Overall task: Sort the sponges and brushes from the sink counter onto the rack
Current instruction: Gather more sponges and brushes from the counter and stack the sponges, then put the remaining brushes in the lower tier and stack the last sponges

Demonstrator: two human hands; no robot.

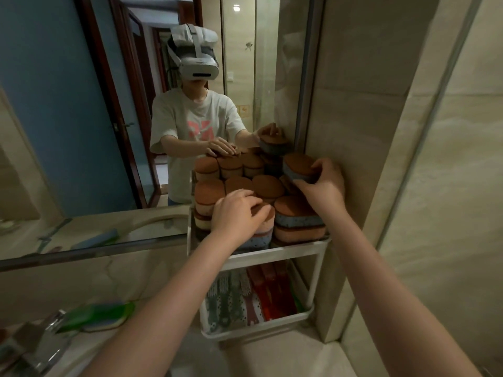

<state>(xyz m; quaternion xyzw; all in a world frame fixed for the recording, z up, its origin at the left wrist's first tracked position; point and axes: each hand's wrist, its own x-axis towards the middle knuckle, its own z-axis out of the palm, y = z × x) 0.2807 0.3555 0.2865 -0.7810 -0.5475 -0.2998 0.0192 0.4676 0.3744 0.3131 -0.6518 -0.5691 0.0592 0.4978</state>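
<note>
A white two-tier rack [275, 253] stands in the corner against the mirror. Its top tier is piled with several brown-topped sponges [266, 186] with orange or blue speckled bodies. My left hand [236, 210] lies with spread fingers on the front sponge stack [260, 232]. My right hand [324, 183] grips a blue sponge with a brown top [296, 167], holding it tilted above the back right of the pile. The lower tier [258, 326] holds several brushes [231, 297] with patterned handles and red ones [272, 289].
A green and blue sponge [100, 315] lies on the counter at lower left beside a chrome tap [46, 338]. The mirror [109, 118] shows a person wearing a headset. A beige tiled wall [381, 131] closes in the right side.
</note>
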